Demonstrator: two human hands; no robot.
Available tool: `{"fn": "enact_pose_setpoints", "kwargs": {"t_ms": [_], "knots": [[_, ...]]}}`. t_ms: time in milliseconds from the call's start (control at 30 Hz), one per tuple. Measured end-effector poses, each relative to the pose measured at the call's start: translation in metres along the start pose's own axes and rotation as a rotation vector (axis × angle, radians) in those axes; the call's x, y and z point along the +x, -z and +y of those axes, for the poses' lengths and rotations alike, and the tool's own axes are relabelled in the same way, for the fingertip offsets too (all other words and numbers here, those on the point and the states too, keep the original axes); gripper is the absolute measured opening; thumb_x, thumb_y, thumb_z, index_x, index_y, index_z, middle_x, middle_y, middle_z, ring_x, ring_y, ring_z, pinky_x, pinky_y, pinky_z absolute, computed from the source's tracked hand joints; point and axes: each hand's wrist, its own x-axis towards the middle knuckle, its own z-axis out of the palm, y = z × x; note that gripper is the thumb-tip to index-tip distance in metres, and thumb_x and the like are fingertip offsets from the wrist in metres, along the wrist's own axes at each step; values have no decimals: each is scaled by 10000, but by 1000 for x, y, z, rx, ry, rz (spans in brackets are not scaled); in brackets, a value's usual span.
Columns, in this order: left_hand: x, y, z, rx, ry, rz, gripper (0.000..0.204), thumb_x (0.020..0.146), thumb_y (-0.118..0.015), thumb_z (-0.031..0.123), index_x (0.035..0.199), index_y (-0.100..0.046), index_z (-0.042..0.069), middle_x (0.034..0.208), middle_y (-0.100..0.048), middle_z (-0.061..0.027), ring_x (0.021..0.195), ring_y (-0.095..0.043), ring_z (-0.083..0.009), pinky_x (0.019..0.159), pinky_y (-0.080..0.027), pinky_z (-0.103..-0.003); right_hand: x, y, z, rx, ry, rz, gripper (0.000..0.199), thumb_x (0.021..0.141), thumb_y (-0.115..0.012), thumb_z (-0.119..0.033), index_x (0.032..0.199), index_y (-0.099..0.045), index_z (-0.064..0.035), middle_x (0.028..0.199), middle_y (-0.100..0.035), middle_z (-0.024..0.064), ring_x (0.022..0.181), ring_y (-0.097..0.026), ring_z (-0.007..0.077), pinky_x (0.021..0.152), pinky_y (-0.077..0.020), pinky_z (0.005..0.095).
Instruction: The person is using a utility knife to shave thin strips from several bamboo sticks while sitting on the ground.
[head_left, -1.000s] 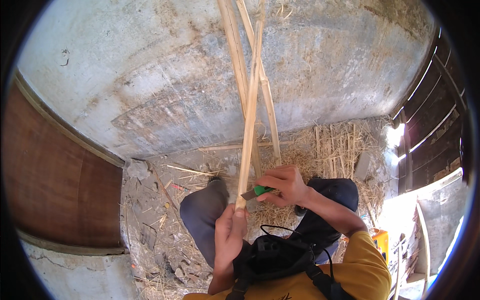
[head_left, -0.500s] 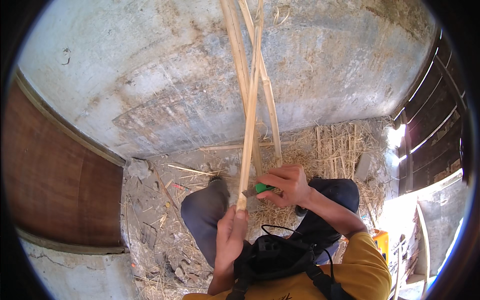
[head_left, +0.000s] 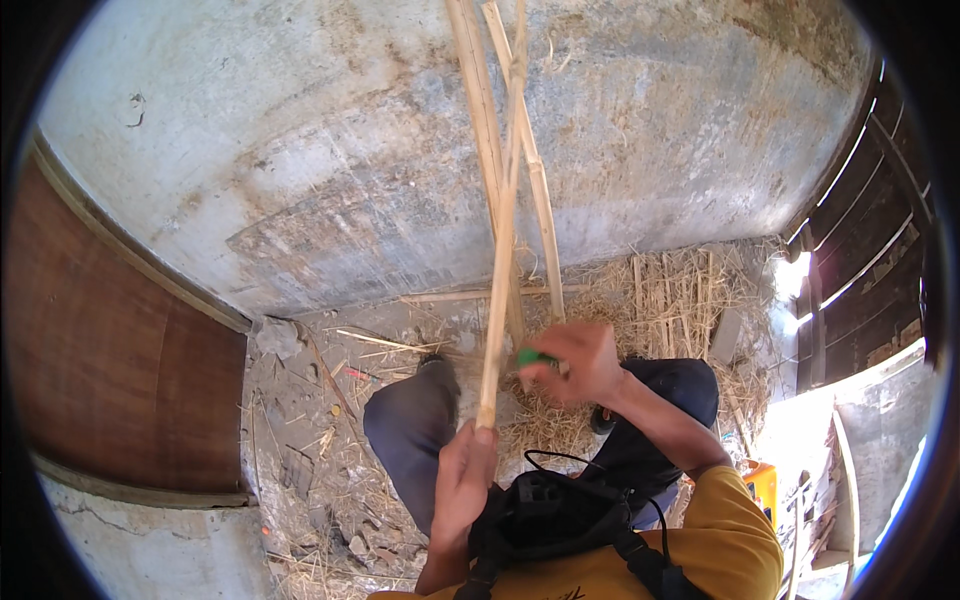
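Observation:
My left hand is closed round the near end of a long pale bamboo strip, which slants up and away from me. Its far part crosses the other poles near the wall. My right hand grips a green-handled knife just right of the strip, above my right knee. Motion blurs that hand, and the blade cannot be made out clearly.
Two more bamboo poles lean on the stained wall. Straw and shavings litter the floor. A brown wooden panel stands at left, dark slats at right. An orange-yellow object sits beside my right elbow.
My right hand and the green-handled knife have moved slightly away from me and right, off the strip's near end. The strip has shifted a little; my left hand keeps its hold.

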Motion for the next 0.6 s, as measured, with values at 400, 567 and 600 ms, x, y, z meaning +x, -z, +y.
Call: {"fn": "enact_pose_setpoints", "kwargs": {"t_ms": [400,567,600], "knots": [[-8,15,-26,48,-46,-42,298,1166,-478,262,960,-544,57,678,-400,53,525,-309,-18,457,-237,-221,12,13,6,-83,-25,-42,282,849,-876,-272,976,-744,-58,780,-724,75,614,-685,269,551,-517,351],[-2,5,-11,24,-113,8,337,1163,-485,259,919,-577,46,639,-418,85,550,-343,-2,493,-245,-235,7,9,10,-26,-7,-48,289,850,-874,-298,976,-742,-74,773,-712,65,610,-675,270,564,-515,354],[2,4,-11,64,-138,25,342,1167,-478,283,948,-590,46,620,-404,85,519,-324,2,469,-229,-225,6,9,10,-11,19,-63,291,851,-873,-312,975,-744,-82,771,-711,62,609,-674,268,565,-512,357]]}}
